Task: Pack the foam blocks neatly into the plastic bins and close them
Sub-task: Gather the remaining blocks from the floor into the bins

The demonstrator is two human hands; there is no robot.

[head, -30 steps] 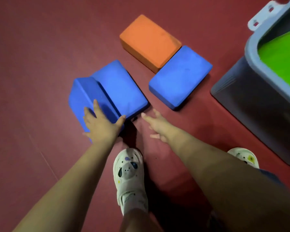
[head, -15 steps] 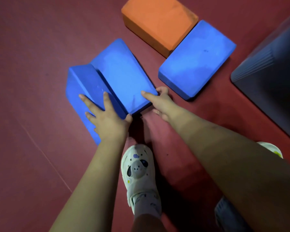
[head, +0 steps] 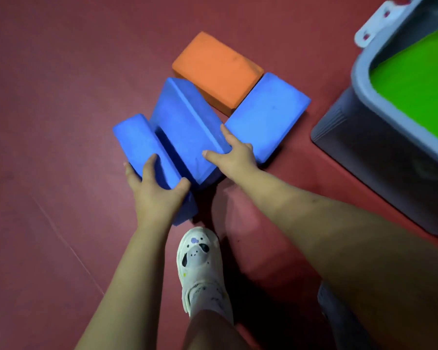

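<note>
Now both hands grip blue foam blocks on the floor. The left hand (head: 157, 195) clamps the near end of the left blue block (head: 142, 147), as before; the right hand (head: 234, 157), open and reaching a second ago, pinches the tilted middle blue block (head: 185, 122). Both blocks appear ready to lift toward the grey bin (head: 364, 79), well apart at right.
</note>
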